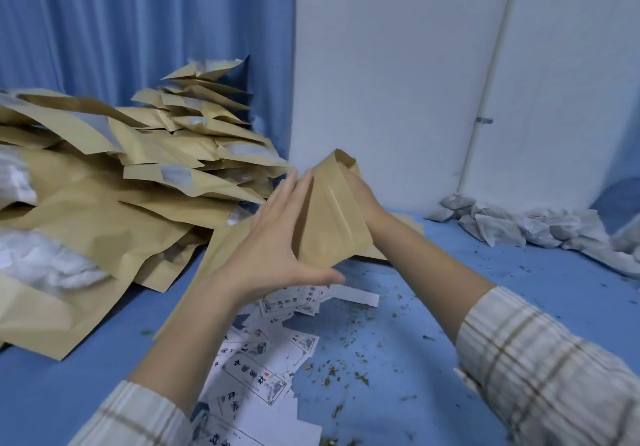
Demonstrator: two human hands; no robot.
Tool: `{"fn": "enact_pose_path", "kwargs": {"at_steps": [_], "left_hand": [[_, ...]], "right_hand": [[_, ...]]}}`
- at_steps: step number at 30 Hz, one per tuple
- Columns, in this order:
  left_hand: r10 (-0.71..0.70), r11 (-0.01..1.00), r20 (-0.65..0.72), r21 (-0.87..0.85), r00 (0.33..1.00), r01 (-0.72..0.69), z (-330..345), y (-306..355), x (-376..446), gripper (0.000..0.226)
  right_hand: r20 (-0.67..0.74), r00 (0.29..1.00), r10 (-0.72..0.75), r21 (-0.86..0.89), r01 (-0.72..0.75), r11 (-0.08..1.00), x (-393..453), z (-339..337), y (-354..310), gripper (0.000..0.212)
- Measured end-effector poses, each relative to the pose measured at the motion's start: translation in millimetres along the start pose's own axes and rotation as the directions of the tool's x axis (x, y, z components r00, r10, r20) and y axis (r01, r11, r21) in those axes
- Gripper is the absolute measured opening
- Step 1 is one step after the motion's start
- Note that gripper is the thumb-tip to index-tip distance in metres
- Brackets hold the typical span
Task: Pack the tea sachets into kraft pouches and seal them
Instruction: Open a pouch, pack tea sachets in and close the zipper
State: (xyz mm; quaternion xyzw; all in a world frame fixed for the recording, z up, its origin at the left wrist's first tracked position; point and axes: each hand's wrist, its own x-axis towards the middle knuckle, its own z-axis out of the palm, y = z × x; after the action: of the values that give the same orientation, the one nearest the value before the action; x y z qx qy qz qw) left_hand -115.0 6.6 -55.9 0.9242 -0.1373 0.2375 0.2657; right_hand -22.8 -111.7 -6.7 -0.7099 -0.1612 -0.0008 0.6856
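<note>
Both hands hold one kraft pouch (332, 213) upright above the blue surface (519, 307): left hand (277, 237) lies flat-fingered against its near face, thumb under the bottom edge, while right hand (360, 192) grips the far side, fingers hidden. Left of the grip, a large heap of pouches (166, 154), apparently already packed; right of it, loose tea sachets (512, 227) remain. Judged mid-task: the held pouch's mouth looks unsealed, contents not visible.

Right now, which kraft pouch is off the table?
The pouch held between both hands, left hand and right hand; the rest lie in the pile.
</note>
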Motion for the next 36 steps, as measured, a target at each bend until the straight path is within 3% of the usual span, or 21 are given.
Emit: {"fn": "enact_pose_path", "kwargs": {"at_steps": [5,8,11,13,15,18,20,22,24,26,27,29,31,33,35,36], "left_hand": [[0.136,0.991,-0.111,0.006,0.984,-0.136,-10.6,29.8,17.1,0.109],[0.168,0.983,-0.201,-0.037,0.965,-0.179,-14.2,52.4,32.6,0.097],[0.130,0.946,-0.237,-0.263,0.963,-0.192,-17.7,74.3,46.4,0.082],[0.074,0.877,-0.254,-0.443,0.964,-0.184,-20.6,84.7,54.2,0.067],[-0.039,0.798,-0.219,-0.594,0.975,-0.102,-24.6,90.0,64.2,0.062],[-0.110,0.677,-0.101,-0.736,0.989,0.000,-30.4,95.9,72.4,0.016],[-0.132,0.625,-0.048,-0.779,0.990,0.045,-34.3,97.0,76.3,0.003],[-0.215,0.585,-0.026,-0.804,0.976,0.107,-35.4,92.5,82.1,0.028],[-0.311,0.576,-0.024,-0.800,0.950,0.168,-36.4,86.9,89.6,0.026],[-0.373,0.544,-0.012,-0.812,0.928,0.209,-37.7,82.4,95.4,0.020],[-0.394,0.524,-0.007,-0.823,0.919,0.218,-38.2,79.5,97.8,0.020],[-0.432,0.490,-0.007,-0.841,0.902,0.229,-38.9,74.9,99.8,0.017],[-0.457,0.441,0.001,-0.868,0.890,0.227,-40.1,70.9,100.0,0.012],[-0.465,0.397,0.009,-0.892,0.885,0.217,-38.8,66.7,99.9,0.010],[-0.466,0.374,0.020,-0.901,0.885,0.217,-37.1,65.0,101.7,0.010],[-0.468,0.366,0.025,-0.904,0.884,0.220,-35.5,65.1,102.8,0.010]], "right_hand": [[-0.104,0.985,-0.140,-0.185,0.119,0.975,-6.4,-18.4,-41.5,0.035],[-0.142,0.984,-0.105,-0.349,0.049,0.936,-8.0,-37.4,-65.4,0.026],[0.094,0.990,-0.107,-0.662,0.143,0.736,-15.0,-62.6,-91.9,0.015],[0.251,0.965,-0.075,-0.705,0.235,0.669,-22.2,-76.7,-110.2,0.010],[0.375,0.925,0.056,-0.711,0.249,0.657,-26.3,-88.1,-125.4,0.011],[0.426,0.863,0.272,-0.794,0.212,0.570,-24.5,-97.5,-140.3,0.017],[0.430,0.836,0.341,-0.836,0.225,0.501,-19.0,-101.3,-147.1,0.025],[0.421,0.813,0.402,-0.880,0.260,0.397,-14.9,-101.7,-151.2,0.023],[0.458,0.793,0.403,-0.888,0.390,0.243,-10.6,-99.6,-152.5,0.020],[0.532,0.796,0.289,-0.841,0.536,0.071,-7.1,-101.3,-154.9,0.024],[0.568,0.796,0.209,-0.819,0.571,0.052,-3.9,-105.9,-157.5,0.023],[0.573,0.817,0.062,-0.809,0.551,0.204,-1.4,-120.6,-163.8,0.014],[0.492,0.870,-0.035,-0.806,0.470,0.359,-1.0,-139.8,-168.6,0.051],[0.440,0.896,-0.049,-0.787,0.412,0.458,-1.0,-159.0,-165.5,0.067],[0.483,0.875,-0.036,-0.761,0.440,0.478,-3.0,-169.9,-155.7,0.064],[0.494,0.868,-0.037,-0.776,0.461,0.430,-3.8,-171.6,-149.7,0.063]]}}
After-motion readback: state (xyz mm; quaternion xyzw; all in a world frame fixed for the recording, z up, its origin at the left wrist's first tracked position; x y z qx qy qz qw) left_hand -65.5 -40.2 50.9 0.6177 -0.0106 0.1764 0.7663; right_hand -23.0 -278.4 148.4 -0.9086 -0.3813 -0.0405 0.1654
